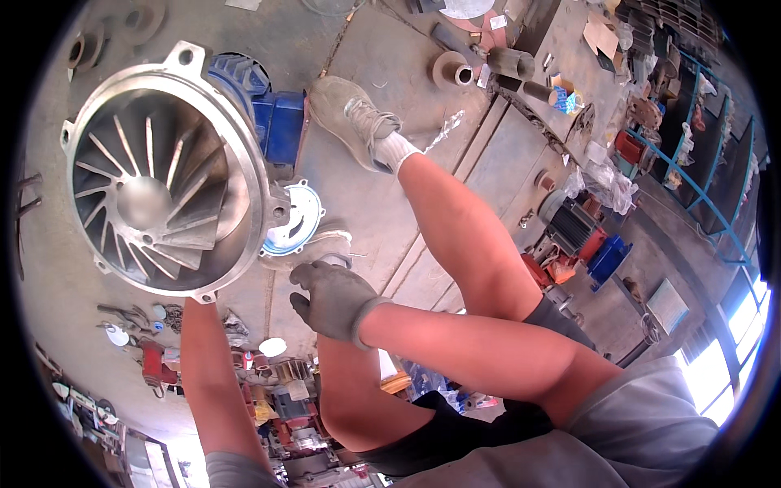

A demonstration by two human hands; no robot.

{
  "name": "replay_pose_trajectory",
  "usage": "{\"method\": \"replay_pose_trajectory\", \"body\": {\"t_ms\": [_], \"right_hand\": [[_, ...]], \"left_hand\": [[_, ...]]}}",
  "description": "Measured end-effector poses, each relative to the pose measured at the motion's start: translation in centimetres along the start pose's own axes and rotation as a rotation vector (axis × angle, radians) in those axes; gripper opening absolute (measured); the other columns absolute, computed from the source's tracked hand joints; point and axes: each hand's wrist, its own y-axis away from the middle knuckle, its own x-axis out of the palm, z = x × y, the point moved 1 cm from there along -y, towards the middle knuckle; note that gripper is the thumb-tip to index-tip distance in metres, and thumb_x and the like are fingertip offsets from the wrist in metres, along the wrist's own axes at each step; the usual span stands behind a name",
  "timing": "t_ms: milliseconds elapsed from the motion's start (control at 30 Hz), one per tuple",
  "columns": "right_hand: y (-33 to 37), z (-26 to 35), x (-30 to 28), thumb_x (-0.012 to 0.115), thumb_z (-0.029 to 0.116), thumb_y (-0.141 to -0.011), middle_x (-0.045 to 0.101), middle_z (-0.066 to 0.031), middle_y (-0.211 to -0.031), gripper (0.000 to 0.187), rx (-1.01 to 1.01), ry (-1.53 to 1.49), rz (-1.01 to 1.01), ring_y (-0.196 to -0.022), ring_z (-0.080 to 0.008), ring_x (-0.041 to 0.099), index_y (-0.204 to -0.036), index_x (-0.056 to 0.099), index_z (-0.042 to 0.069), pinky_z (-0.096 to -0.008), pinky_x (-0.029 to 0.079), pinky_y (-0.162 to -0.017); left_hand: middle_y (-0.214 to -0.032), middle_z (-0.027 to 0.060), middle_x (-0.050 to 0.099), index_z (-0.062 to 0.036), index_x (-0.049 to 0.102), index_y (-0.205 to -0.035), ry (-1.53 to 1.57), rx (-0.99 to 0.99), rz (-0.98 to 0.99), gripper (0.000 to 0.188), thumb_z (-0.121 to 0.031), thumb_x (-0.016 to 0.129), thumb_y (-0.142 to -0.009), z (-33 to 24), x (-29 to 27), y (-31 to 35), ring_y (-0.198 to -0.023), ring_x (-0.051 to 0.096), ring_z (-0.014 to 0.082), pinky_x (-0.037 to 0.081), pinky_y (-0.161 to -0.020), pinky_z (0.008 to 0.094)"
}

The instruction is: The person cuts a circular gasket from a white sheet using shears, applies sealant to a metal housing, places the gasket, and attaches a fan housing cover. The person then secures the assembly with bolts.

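A large round metal casing (259, 175) with bolt lugs fills the upper left. Inside it sits a bladed impeller (145, 203), its hub blurred and its vanes spreading outward. My left forearm (213, 374) reaches up behind the casing's lower rim, which hides the hand and its fingers. To the right of the casing is my right hand (335, 299) in a grey glove, its fingers loosely bent, thumb apart, nothing visible between them. Just beyond that hand lies a white and blue flanged cover (303, 218), partly covered by the casing. A blue motor (281, 122) lies behind the casing.
My shoe (346, 114) rests on the concrete floor beside the blue motor. Metal cylinders (511, 63) and a flanged sleeve (454, 71) stand farther off. To the right are a dark finned motor (569, 221), plastic wrap (610, 189) and a blue-framed rack (704, 183).
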Motion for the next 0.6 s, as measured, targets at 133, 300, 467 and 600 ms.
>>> {"method": "replay_pose_trajectory", "body": {"t_ms": [133, 300, 467, 600], "right_hand": [[-0.1, 1.3, -1.3, 0.059, 0.042, -0.103, 0.065, -0.0234, -0.141, 0.054, 0.127, -0.010, 0.171, -0.132, -0.0383, 0.063, -0.138, 0.063, 0.001, -0.0474, 0.050, -0.112], [-2.3, -0.8, 0.0, 0.048, 0.062, -0.104, 0.057, -0.0329, -0.149, 0.087, 0.152, 0.087, 0.233, -0.138, -0.0432, 0.059, -0.150, 0.049, -0.012, -0.0477, 0.046, -0.116], [-2.4, 1.1, -3.0, 0.044, 0.074, -0.101, 0.064, -0.0404, -0.134, 0.105, 0.390, -0.034, 0.168, -0.133, -0.0496, 0.061, -0.150, 0.041, -0.019, -0.0486, 0.046, -0.114], [-4.9, -1.2, -3.0, 0.041, 0.066, -0.106, 0.069, -0.0406, -0.122, 0.090, 0.378, 0.166, 0.232, -0.120, -0.0529, 0.068, -0.152, 0.042, -0.011, -0.0528, 0.051, -0.106]], "left_hand": [[-0.131, 0.0224, 0.065, -0.0054, 0.059, -0.134, 0.320, -0.008, -0.068, 0.058, -0.036, 0.074, -0.087, -2.7, -2.0, 4.5, -0.124, 0.063, 0.0372, 0.051, -0.107, 0.0481], [-0.122, 0.0240, 0.074, -0.0030, 0.065, -0.126, 0.813, 0.031, 0.217, 0.054, -0.034, 0.077, -0.084, -10.0, -7.2, 13.3, -0.116, 0.071, 0.0386, 0.056, -0.102, 0.0475], [-0.126, 0.0214, 0.075, -0.0059, 0.074, -0.119, 1.024, -0.002, 0.109, 0.040, -0.036, 0.069, -0.092, -13.9, -7.9, 17.2, -0.117, 0.073, 0.0374, 0.059, -0.098, 0.0466], [-0.129, 0.0192, 0.072, -0.0056, 0.054, -0.143, 1.040, -0.022, 0.270, 0.066, -0.042, 0.074, -0.092, -16.7, -9.4, 19.8, -0.121, 0.070, 0.0357, 0.058, -0.101, 0.0440]]}}
